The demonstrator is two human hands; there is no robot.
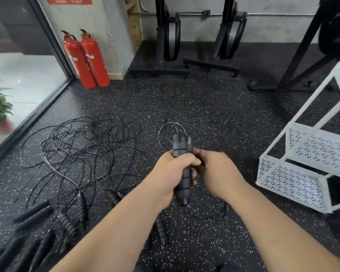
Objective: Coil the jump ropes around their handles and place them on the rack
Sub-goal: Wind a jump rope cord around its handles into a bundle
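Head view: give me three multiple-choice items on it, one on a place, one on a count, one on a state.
1. Where does the white rack stand?
A. to the person's right
B. to the person's left
C. on a table

2. How many red fire extinguishers are there?
A. one
B. two
C. four

3. What is the left hand doing?
A. hanging empty
B. pressing flat on the ground
C. gripping the black handles

Key: 1 A, the rack sits at the right edge of the view; 2 B, two red cylinders lean side by side; 3 C, its fingers curl round the handles.
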